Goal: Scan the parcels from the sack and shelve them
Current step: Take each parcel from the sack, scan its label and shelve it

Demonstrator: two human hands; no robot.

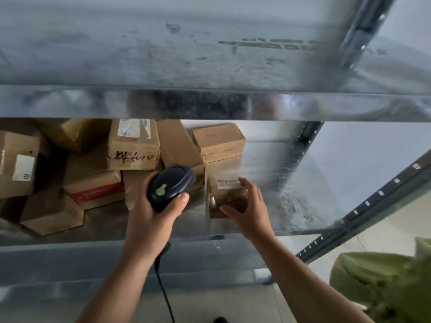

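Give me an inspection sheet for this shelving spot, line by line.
Surface: metal shelf, scuffed, bare at its right end.
Job's things: cardboard parcels piled at left; small parcel upright beside them; scanner; green sack at lower right.
Clutter: nothing seen.
Hands: left hand grips the scanner; right hand spread open at the small parcel, contact blurred.
Cables: scanner cable hangs below the left hand.
Surroundings: upper shelf above; perforated upright at right.

We count two hands, the left hand (149,220) and the right hand (249,210), one scanner (171,185), one green sack (382,283) and roughly ten overlapping cardboard parcels (133,148).
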